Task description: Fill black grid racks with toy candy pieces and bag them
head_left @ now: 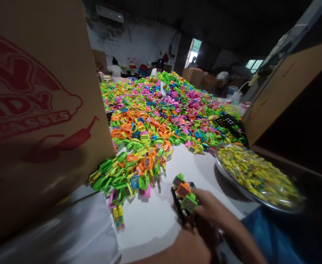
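Note:
A row of toy watches (183, 190), green, orange and green, sits on a thin black frame (176, 205) over the white tabletop (150, 223). My right hand (208, 207) reaches in from the right, its fingers closed on the watches at the frame's right side. Below, my left hand (191, 233) is closed on the frame's lower end, its fingers partly hidden and blurred. Left of the hands lies a loose group of colourful toy watches (133, 176), with small candy-filled tubes (118, 217) at its near edge.
A large heap of toy watches (163, 110) covers the far table. On the right stands a metal bowl (232, 179) of yellow wrapped pieces. A printed cardboard box (48, 91) blocks the left; an open box (284, 80) stands right. Several people are behind the heap.

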The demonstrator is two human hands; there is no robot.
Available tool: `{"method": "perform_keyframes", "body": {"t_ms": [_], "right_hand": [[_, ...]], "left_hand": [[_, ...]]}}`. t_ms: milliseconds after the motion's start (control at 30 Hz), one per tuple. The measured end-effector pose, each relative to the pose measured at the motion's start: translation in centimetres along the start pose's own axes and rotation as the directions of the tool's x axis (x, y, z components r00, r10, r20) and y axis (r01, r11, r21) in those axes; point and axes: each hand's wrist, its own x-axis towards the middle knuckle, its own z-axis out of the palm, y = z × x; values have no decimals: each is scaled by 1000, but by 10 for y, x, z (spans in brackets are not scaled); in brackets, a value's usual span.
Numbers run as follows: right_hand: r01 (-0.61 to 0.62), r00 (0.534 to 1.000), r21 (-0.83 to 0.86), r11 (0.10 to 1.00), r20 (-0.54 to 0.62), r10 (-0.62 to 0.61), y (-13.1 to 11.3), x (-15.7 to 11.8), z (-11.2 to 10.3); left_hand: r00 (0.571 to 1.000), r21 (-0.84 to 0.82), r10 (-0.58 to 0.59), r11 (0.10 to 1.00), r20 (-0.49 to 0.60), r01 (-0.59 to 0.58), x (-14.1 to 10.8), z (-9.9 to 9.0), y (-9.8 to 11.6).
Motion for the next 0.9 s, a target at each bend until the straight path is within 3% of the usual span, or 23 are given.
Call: {"method": "perform_keyframes", "body": {"t_ms": [133, 267, 400, 533, 667, 800, 900], "right_hand": [[-56, 995, -68, 996, -84, 50, -4, 69, -15], [-99, 995, -74, 992, 6, 100, -19, 136, 7], [-200, 979, -54, 978, 32, 202, -21, 159, 20], [-229, 972, 87, 970, -33, 232, -9, 133, -2], [-164, 981, 291, 943, -50, 186, 8, 69, -23], [-180, 963, 517, 837, -83, 258, 19, -5, -5], [-236, 959, 582, 778, 12, 282, 14, -42, 22]], "left_hand": [[986, 134, 76, 989, -147, -57, -2, -6, -5], [981, 145, 106, 986, -162, -82, 0, 1, -9], [991, 81, 90, 993, -104, -81, -1, -4, -11], [999, -17, -33, 999, 14, 34, -4, -38, -9], [999, -9, -29, 1000, -25, 29, -5, -59, -3], [996, 26, 17, 1000, -87, -15, -11, -46, 12], [998, -32, 34, 999, 43, -33, -19, -27, 23]]}}
